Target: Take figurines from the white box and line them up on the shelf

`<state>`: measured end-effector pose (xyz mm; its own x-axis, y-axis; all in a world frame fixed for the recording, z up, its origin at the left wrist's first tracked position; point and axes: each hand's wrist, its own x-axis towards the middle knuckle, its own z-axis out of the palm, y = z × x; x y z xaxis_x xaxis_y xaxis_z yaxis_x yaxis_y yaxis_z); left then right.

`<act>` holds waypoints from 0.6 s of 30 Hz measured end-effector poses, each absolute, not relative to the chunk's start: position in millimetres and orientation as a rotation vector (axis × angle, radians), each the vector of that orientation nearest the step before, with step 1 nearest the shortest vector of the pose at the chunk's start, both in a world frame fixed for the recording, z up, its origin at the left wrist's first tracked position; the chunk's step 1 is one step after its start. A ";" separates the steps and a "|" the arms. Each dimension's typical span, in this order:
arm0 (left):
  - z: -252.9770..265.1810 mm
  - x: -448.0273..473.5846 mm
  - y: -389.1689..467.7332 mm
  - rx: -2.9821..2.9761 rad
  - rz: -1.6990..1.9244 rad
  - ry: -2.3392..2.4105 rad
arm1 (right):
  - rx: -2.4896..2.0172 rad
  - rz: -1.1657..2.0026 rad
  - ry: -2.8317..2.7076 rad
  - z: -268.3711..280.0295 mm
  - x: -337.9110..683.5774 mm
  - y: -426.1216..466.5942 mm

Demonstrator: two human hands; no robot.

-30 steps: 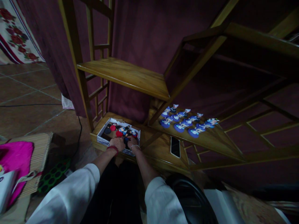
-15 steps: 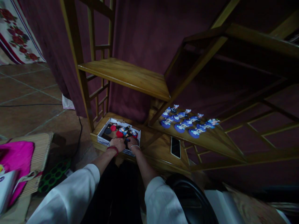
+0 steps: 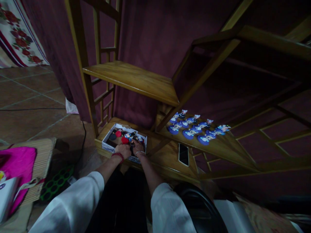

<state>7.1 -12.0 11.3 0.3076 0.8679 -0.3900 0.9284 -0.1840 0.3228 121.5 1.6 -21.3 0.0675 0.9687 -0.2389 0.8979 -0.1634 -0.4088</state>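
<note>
A shallow cardboard box (image 3: 108,147) with a white and blue printed side stands on the low wooden shelf. Several small figurines (image 3: 130,136) lie inside, along with red (image 3: 124,140) and dark round bases (image 3: 113,136). My left hand (image 3: 123,150), with a red bead bracelet at the wrist, is closed over the front part of the box; whatever its fingers hold is hidden. Wearing a silver bangle, my right hand (image 3: 138,147) reaches in beside it, fingers bent close to the figurines. A small dark thing between the hands is too unclear to name.
Blue and purple figurines (image 3: 191,131) stand in rows on a raised shelf to the right. A phone (image 3: 183,154) lies on the lower shelf. Wooden posts and an upper board (image 3: 133,81) frame the space. A black chair (image 3: 198,204) is at lower right.
My right hand has shifted slightly further into the box, its fingers now nearer the figurines. My left hand stays about where it was. The view has moved a little.
</note>
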 end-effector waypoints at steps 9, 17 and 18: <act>6.0 7.5 -12.6 2.133 -0.152 1.595 | -2.261 0.733 -1.951 -27.1 119.8 6.5; 3.0 8.3 -12.9 2.132 -0.153 1.610 | -2.194 0.699 -1.908 -30.1 118.2 10.5; 2.9 8.2 -13.1 2.133 -0.150 1.608 | -2.186 0.695 -1.902 -30.7 118.1 10.8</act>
